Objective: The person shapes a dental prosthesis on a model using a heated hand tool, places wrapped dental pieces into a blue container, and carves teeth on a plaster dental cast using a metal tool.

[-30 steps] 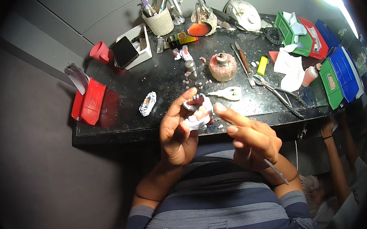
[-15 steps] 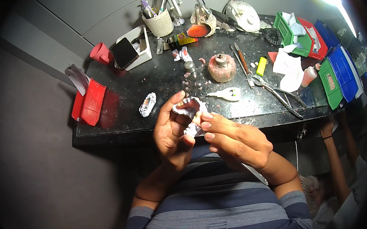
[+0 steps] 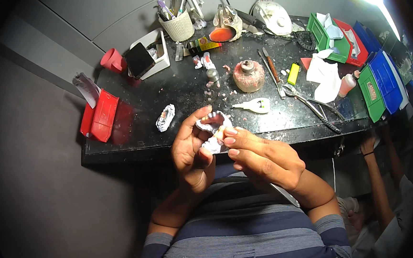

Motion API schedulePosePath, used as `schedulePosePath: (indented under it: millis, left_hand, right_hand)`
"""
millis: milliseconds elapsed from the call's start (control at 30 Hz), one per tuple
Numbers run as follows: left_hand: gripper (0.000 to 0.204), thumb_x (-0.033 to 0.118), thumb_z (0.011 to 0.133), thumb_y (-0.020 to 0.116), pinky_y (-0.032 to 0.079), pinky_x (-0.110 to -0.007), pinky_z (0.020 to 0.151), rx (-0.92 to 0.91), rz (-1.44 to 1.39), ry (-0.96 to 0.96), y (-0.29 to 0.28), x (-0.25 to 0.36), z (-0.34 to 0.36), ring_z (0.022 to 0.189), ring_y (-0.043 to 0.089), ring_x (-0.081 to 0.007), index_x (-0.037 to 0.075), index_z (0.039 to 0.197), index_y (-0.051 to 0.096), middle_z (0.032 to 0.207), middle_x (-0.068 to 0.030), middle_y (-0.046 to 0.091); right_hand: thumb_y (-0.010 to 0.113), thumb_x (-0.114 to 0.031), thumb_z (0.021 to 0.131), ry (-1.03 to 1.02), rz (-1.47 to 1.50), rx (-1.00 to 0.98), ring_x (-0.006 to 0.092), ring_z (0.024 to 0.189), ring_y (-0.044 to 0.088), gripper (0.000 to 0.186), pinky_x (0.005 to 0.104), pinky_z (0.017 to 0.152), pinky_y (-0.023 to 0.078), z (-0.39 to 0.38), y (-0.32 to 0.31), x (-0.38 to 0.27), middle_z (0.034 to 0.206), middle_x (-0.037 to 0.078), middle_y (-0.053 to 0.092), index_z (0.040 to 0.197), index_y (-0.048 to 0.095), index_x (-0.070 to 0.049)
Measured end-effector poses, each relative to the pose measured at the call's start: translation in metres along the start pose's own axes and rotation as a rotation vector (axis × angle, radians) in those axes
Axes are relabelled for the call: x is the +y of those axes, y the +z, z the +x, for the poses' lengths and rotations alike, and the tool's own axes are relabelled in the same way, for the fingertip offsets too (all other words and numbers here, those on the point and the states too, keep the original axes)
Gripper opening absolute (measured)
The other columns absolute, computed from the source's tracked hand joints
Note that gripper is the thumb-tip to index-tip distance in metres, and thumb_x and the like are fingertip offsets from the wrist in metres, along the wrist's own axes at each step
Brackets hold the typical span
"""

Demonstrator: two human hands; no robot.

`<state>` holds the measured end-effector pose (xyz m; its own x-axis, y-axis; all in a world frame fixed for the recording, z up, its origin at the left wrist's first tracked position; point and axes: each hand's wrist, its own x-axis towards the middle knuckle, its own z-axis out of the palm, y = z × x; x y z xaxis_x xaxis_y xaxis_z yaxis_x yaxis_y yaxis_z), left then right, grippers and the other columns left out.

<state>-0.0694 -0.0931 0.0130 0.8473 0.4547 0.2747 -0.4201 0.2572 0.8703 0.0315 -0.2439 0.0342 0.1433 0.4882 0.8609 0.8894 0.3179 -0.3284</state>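
My left hand (image 3: 190, 149) is closed around a white plaster dental model (image 3: 211, 145), an arch with tooth shapes and some pinkish-yellow areas along it. My right hand (image 3: 267, 157) is pinched, its fingertips against the model's right side. A slim tool with a flat silver end (image 3: 285, 195) sticks out below the right palm; its other end is hidden by the fingers. Both hands are just in front of the bench's near edge. Beyond the left hand, a smaller plaster dental model (image 3: 165, 118) lies on the bench.
On the black bench (image 3: 141, 103) are a pink-smeared spirit burner (image 3: 249, 76), a white pointed tube (image 3: 253, 105), pliers (image 3: 313, 107) and a yellow lighter (image 3: 293, 73). A red bin (image 3: 104, 117) stands left; coloured bins (image 3: 374, 95) stand right. Another person's arm (image 3: 377, 184) shows at far right.
The dental model has tilted slightly in my left hand, and my left thumb has shifted a little left. My right fingertips stay at the model, the hand moving slightly left.
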Motion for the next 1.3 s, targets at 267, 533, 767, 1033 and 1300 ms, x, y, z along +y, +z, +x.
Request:
schedulePosePath:
  millis: [267, 533, 767, 1033, 1300]
  left_hand:
    - [0.099, 0.061, 0.084, 0.071, 0.045, -0.039, 0.103, -0.028, -0.028, -0.11, 0.0, 0.008, -0.001, 0.119, 0.057, -0.0258, -0.013, 0.14, 0.038, 0.126, -0.0172, 0.056]
    - [0.086, 0.058, 0.094, 0.058, 0.048, -0.039, 0.099, -0.038, -0.125, -0.17, -0.003, 0.005, -0.004, 0.112, 0.061, -0.0259, -0.013, 0.139, 0.039, 0.122, -0.0182, 0.06]
    - [0.079, 0.057, 0.093, 0.062, 0.051, -0.033, 0.087, -0.017, -0.205, -0.247, -0.008, 0.002, -0.003, 0.098, 0.064, -0.0189, -0.01, 0.133, 0.05, 0.114, -0.0151, 0.065]
    - [0.054, 0.05, 0.104, 0.034, 0.036, -0.023, 0.061, 0.02, 0.133, -0.183, 0.006, 0.0, 0.0, 0.067, 0.046, -0.0064, 0.001, 0.107, 0.056, 0.081, -0.0019, 0.057]
    - [0.063, 0.063, 0.097, 0.03, 0.033, -0.024, 0.069, 0.056, 0.199, -0.21, 0.009, -0.002, -0.001, 0.078, 0.044, -0.009, 0.005, 0.098, 0.055, 0.083, 0.0001, 0.048]
  right_hand:
    - [0.076, -0.001, 0.082, -0.017, -0.018, 0.015, 0.0333, 0.103, 0.071, 0.024, 0.0388, 0.084, 0.061, 0.002, -0.002, -0.001, 0.109, 0.024, 0.07, 0.103, 0.068, 0.008]
    - [0.071, 0.002, 0.081, -0.043, 0.016, 0.005, 0.0365, 0.101, 0.072, 0.02, 0.0416, 0.083, 0.061, 0.002, -0.005, 0.001, 0.105, 0.025, 0.07, 0.099, 0.068, 0.01]
    - [0.07, 0.003, 0.082, 0.063, 0.043, -0.046, 0.0335, 0.099, 0.072, 0.023, 0.0392, 0.084, 0.061, 0.004, -0.018, -0.006, 0.107, 0.024, 0.07, 0.105, 0.067, 0.008]
    - [0.075, 0.003, 0.082, 0.205, 0.217, 0.084, 0.0277, 0.086, 0.074, 0.025, 0.033, 0.072, 0.059, 0.001, -0.001, 0.003, 0.098, 0.016, 0.073, 0.106, 0.069, 0.002]
    - [0.074, 0.005, 0.082, 0.257, 0.265, 0.076, 0.0281, 0.086, 0.074, 0.02, 0.0331, 0.072, 0.059, -0.005, 0.007, -0.002, 0.096, 0.016, 0.073, 0.102, 0.07, 0.003]
